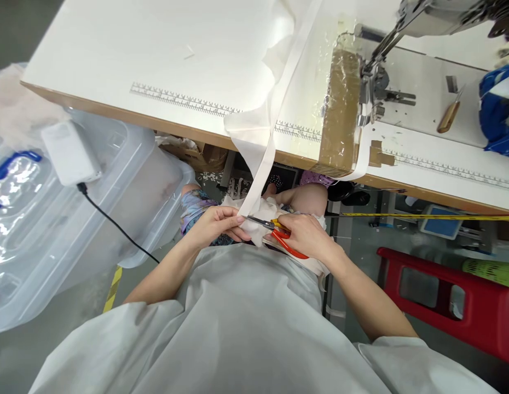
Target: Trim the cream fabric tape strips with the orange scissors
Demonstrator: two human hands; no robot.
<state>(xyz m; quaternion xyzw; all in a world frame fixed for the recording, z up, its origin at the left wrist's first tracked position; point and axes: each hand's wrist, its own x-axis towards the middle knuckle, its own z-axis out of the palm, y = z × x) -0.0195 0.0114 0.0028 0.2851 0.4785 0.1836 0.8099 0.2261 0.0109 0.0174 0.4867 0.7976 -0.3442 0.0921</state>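
Note:
Over my lap, my right hand [301, 232] grips a pair of scissors [293, 249] with orange-red and yellow handles. Their blades point left, and the tips reach the fingers of my left hand [225, 223]. That hand pinches the pale fabric strip [265, 164] near its lower end, thumb against the fingers. From there the strip runs up over the table edge and across the tabletop. More pale, thin fabric [260, 210] lies bunched on my lap beneath both hands. Whether the blades are closed on the strip I cannot tell.
A sewing machine [377, 82] stands on the white table [156, 49] at the right, beside a wooden-handled tool [449, 115] and blue fabric [498, 109]. Clear plastic boxes [127, 148] with a white power bank [69, 153] are at my left. A red stool [447, 295] stands right.

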